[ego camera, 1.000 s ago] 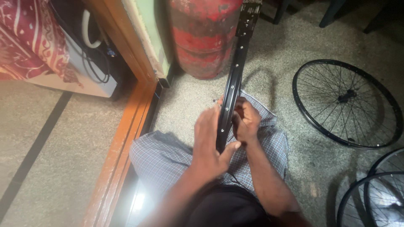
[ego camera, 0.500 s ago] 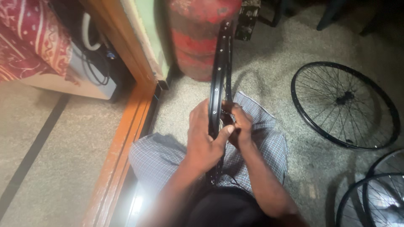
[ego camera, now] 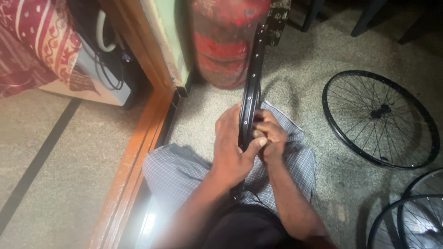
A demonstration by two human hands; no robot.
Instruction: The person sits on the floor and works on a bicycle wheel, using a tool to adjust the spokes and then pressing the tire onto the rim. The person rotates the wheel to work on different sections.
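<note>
Both hands grip a black bicycle rim (ego camera: 251,87) held edge-on: left hand (ego camera: 233,150) wraps it, right hand (ego camera: 270,136) pinches it, before the red cylinder (ego camera: 224,41).

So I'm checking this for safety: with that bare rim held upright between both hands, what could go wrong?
1. The black rim stands on edge over the lap, held only low down by the left hand and right hand; its top could tip against the red cylinder.
2. Fingertips sit on the rim's drilled inner channel and might get pinched.
3. If it slips sideways, it may hit the spoked wheel on the floor.
</note>
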